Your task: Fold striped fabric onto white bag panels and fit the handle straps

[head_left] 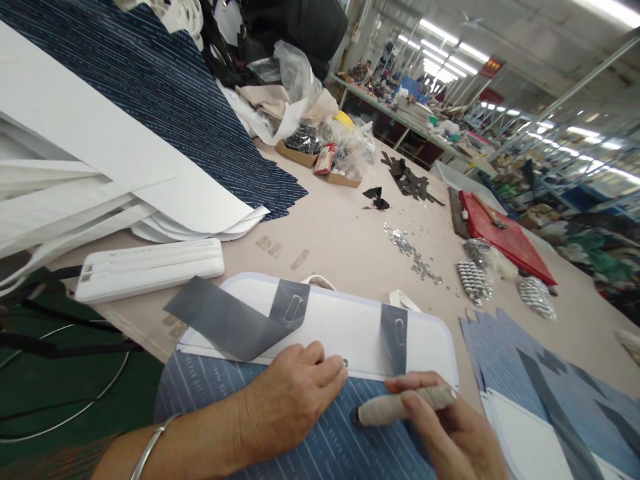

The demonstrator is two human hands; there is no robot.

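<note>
My left hand (pixel 295 393) rests on a blue striped fabric piece (pixel 200 387), its fingers curled together. At its fingertips is a small round metal piece (pixel 345 363), by the lower edge of a white backing panel (pixel 340 327). Two grey strips lie across this panel: a long folded left strip (pixel 230 323) and a short right strip (pixel 394 350), each with a slot-shaped outline. My right hand (pixel 445 427) closes around a slim tool with a pale wrapped handle (pixel 385 409). Its dark end points left, over the blue fabric. What the tool is cannot be made out.
A white oblong case (pixel 150 267) lies at the table's left edge, below stacked dark striped fabric (pixel 165 87). Loose small metal pieces (pixel 413 253) are scattered beyond the panel. To the right are a red pad (pixel 505 233) with a hammer and more blue pieces (pixel 555 387).
</note>
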